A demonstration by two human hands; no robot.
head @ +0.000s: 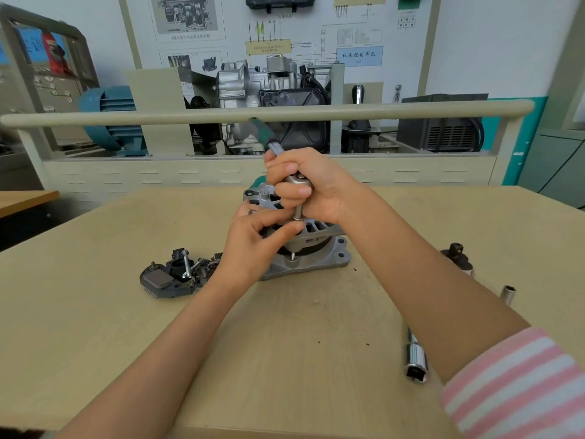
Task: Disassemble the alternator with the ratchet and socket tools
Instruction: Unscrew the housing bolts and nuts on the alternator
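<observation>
Both hands are working the grey cast-metal alternator [304, 248] near the tabletop's [95, 327] far edge: the right hand [311, 188] is gripping the chrome, green-handled ratchet [296, 182] upright, while the left hand [253, 242] is clasping the housing, probably steadying it.

Single head-worn view, wide-angle, facing forward and down, close over table [95, 312]

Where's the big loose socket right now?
Head view: the large chrome socket lies on the table at lower right, just beside the right forearm, nearer the camera than the small socket.
</observation>
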